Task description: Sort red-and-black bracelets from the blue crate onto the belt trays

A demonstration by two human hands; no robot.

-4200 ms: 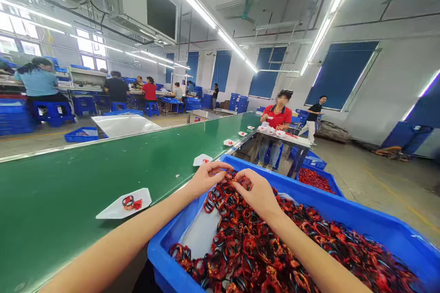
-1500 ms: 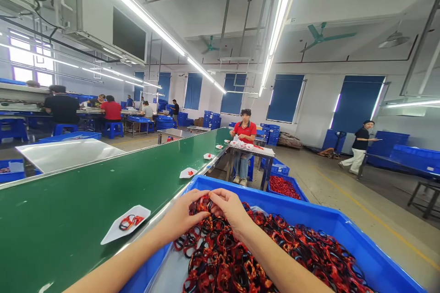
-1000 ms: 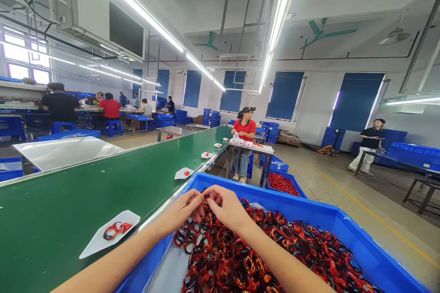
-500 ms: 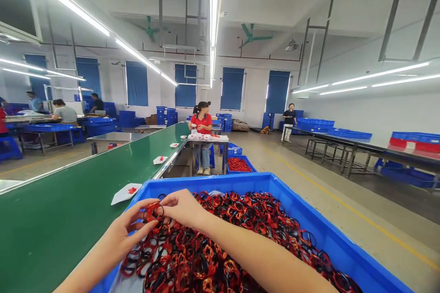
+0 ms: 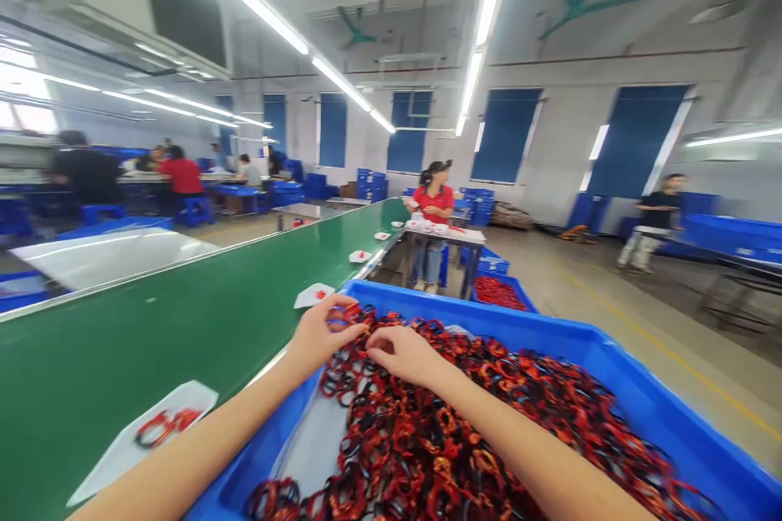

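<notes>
Though blurred, left hand (image 5: 321, 335) no longer out at the pile's left edge as half a second earlier, now further up near the bin's far rim, fingers (image 5: 345, 327) curled narrowly around a red-and-black band (image 5: 345, 316). Band still within a heaped pile of bracelets (image 5: 440, 431), inside a blue plastic bin (image 5: 586, 342). Right hand (image 5: 403, 356) lower on the heap than before, fingers (image 5: 382, 346) slightly spread against the bands, with no clear hold. Just left of the bin, a white paper tray (image 5: 116, 448) on a green conveyor belt (image 5: 152, 317), near the left forearm.
</notes>
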